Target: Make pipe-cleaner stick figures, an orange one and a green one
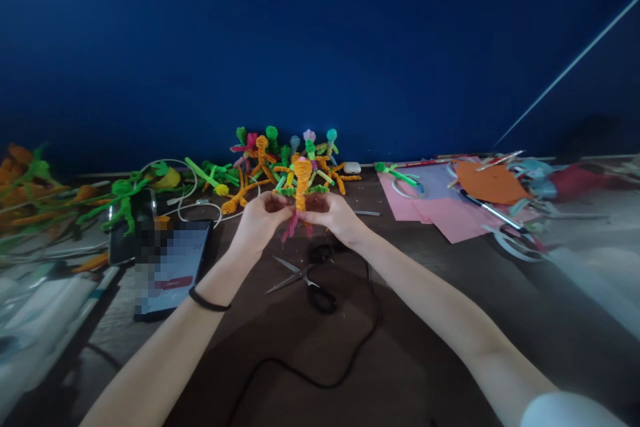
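Between my two hands stands an upright pipe-cleaner figure [301, 187] with a wrapped orange body and dark pink legs at its lower end. My left hand [265, 217] pinches it low on the left side, thumb and fingers closed together. From the right, my right hand [333, 215] is closed on the same figure, its thumb near the legs. Green fuzzy strands show just above both hands; whether they belong to this figure I cannot tell. Open scissors [303, 275] with black handles lie on the dark table [400, 360] below my hands.
More pipe-cleaner figures [261, 147] stand in a cluster against the blue wall [320, 33]. At left lie green figures [125, 195], a white cable [196, 180] and a phone [183, 260]. Pink paper [453, 217], orange paper [493, 181] and pens are at right. A black cord [345, 377] crosses the front.
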A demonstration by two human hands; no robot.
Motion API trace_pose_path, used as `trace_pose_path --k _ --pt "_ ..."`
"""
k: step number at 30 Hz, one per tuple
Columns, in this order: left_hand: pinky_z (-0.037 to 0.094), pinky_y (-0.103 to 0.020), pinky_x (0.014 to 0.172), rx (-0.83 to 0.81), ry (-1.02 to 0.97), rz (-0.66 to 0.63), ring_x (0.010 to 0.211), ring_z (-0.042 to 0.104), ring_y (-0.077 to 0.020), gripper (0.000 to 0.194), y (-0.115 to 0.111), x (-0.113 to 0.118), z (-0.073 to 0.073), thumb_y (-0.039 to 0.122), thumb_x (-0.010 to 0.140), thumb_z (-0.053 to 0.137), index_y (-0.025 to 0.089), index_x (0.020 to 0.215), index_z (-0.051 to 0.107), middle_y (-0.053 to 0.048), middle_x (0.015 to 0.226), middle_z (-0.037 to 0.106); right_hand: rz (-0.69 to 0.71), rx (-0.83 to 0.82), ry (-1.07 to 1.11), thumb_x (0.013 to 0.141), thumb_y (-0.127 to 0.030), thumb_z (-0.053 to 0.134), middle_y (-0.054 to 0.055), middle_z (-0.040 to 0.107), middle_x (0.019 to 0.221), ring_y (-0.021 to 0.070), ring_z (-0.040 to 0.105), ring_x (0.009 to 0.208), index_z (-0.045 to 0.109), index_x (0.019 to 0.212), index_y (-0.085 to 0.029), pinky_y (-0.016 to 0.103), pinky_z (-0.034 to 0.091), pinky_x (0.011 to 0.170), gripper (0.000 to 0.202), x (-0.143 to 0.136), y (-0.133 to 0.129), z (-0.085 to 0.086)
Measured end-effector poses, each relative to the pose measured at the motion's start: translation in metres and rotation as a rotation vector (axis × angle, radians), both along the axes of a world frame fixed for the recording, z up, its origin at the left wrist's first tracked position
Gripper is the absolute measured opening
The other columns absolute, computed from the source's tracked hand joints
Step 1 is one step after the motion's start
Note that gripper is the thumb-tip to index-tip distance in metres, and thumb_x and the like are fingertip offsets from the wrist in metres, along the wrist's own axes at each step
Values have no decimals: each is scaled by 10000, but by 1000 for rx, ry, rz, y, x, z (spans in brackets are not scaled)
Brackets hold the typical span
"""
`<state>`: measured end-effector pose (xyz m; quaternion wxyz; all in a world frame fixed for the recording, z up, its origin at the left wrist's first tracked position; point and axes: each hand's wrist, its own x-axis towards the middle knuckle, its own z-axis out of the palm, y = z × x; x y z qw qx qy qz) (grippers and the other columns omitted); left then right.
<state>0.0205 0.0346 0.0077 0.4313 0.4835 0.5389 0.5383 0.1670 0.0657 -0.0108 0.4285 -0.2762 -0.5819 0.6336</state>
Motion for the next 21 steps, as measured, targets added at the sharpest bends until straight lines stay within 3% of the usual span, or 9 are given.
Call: trace_pose_path --k 8,14,21 --pt "443 -240 604 -87 -22 -7 536 564 -107 260 1 -5 5 217 454 725 142 592 518 41 563 577 131 50 -128 589 -301 708 60 650 870 165 598 765 628 945 -133 323 475 731 401 9 3 8" --pt "435 -229 549 -126 -5 -71 478 522 -92 226 2 -3 4 190 412 733 135 544 559 32 503 565 78 160 -158 612 -291 690 50 642 897 152 593 757 646 936 -157 312 482 718 354 10 5 3" --pt "458 -245 519 -227 -158 -139 424 518 -95 204 2 -5 1 172 425 730 137 528 557 33 453 550 96 211 -217 653 -287 657 46 631 853 107 553 584 637 953 -160 272 478 574 326 10 6 -1"
